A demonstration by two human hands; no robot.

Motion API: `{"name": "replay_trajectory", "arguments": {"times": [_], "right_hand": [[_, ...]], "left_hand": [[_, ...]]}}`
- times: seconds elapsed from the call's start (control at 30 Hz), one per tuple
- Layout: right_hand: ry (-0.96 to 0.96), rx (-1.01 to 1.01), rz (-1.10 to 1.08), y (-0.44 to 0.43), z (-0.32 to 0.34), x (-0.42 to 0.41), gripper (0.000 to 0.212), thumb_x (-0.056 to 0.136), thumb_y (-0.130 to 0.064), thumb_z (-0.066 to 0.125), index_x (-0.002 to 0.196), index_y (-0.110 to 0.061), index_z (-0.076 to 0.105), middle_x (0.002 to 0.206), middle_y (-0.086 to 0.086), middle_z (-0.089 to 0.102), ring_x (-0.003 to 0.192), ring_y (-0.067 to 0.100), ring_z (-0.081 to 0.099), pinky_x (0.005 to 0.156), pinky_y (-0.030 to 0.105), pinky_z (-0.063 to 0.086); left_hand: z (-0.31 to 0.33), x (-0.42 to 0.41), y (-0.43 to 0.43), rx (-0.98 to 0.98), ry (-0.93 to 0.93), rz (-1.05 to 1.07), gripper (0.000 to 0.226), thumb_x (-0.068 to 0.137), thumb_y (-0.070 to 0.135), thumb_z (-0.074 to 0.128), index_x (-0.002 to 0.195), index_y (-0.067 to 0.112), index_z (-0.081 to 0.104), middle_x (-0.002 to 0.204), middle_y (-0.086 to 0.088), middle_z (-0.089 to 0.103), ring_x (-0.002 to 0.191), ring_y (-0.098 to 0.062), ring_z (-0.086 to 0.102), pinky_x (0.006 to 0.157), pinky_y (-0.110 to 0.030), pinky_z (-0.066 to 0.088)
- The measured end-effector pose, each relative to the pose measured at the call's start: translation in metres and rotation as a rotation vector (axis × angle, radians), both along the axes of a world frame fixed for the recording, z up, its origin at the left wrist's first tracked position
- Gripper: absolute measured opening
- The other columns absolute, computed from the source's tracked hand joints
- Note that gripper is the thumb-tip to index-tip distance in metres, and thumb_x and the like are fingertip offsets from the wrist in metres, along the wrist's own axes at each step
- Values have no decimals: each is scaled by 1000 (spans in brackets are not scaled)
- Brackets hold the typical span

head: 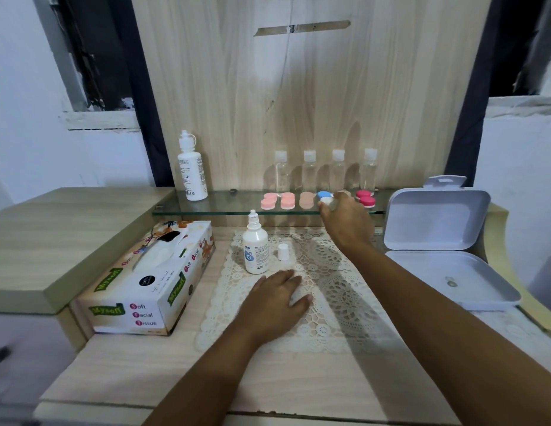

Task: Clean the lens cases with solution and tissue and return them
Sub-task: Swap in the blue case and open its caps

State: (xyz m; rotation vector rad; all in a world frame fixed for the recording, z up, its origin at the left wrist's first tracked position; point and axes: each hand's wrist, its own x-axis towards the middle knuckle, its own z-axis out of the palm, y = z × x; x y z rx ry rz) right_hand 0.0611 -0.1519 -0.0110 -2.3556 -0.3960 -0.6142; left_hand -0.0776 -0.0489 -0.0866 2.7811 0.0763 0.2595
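Note:
Several lens cases stand in a row on the glass shelf (pixel 206 207): two pink ones (pixel 278 200), a beige one (pixel 306 200), a blue-and-white one (pixel 325 196) and a red one (pixel 365 198). My right hand (pixel 348 222) reaches up to the shelf, its fingers closed around the blue-and-white case. My left hand (pixel 275 298) lies flat and empty on the lace mat (pixel 335 290). An uncapped small solution bottle (pixel 254 245) stands on the mat with its cap (pixel 283 252) beside it. The tissue box (pixel 151 281) sits to the left.
A larger solution bottle (pixel 191 167) stands at the shelf's left end. Several clear travel bottles (pixel 325 172) line the wooden back panel. An open white plastic box (pixel 443 241) lies at the right. A raised wooden ledge (pixel 53 238) is at the left.

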Motion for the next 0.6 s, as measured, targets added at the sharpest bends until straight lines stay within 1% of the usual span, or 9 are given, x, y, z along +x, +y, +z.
{"name": "replay_trajectory", "arguments": {"times": [0.13, 0.27, 0.37, 0.5, 0.53, 0.6], "right_hand": [[12, 12, 0, 1, 1, 0, 36, 95, -35, 45, 117, -9, 54, 106, 13, 65, 98, 31, 59, 70, 35, 43], [13, 63, 0, -1, 1, 0, 33, 95, -33, 48, 115, -7, 55, 101, 14, 66, 94, 32, 60, 70, 35, 44], [12, 131, 23, -4, 1, 0, 33, 93, -33, 50, 114, -7, 57, 97, 14, 67, 88, 30, 62, 67, 32, 43], [7, 235, 101, -11, 1, -9, 34, 91, -36, 53, 114, -12, 58, 93, 9, 68, 84, 26, 62, 67, 33, 47], [4, 246, 123, -14, 0, -13, 33, 91, -37, 53, 114, -13, 59, 89, 7, 67, 81, 24, 62, 65, 32, 46], [8, 234, 170, -20, -1, -26, 32, 90, -38, 54, 112, -17, 59, 78, 0, 64, 71, 19, 60, 55, 27, 39]], "left_hand": [[0, 0, 1, 0, 1, 0, 55, 96, 47, 39, 144, 20, 33, 154, 4, 24, 141, -13, 20, 117, -33, 13], [-2, 0, 2, -13, -1, 5, 56, 95, 49, 39, 144, 22, 34, 154, 5, 24, 141, -14, 20, 116, -31, 15], [-2, 0, 2, -16, -3, 4, 56, 95, 49, 39, 144, 22, 34, 154, 5, 23, 141, -14, 19, 116, -30, 13], [-1, 0, 2, -16, -9, -1, 55, 95, 48, 40, 144, 21, 34, 154, 4, 24, 141, -14, 20, 116, -29, 14], [-2, 0, 3, -18, -7, -1, 55, 95, 48, 40, 143, 21, 35, 154, 4, 24, 141, -14, 20, 116, -29, 14], [-2, 0, 4, -30, -3, -2, 55, 95, 48, 40, 143, 22, 35, 154, 5, 25, 140, -14, 21, 116, -29, 15]]}}
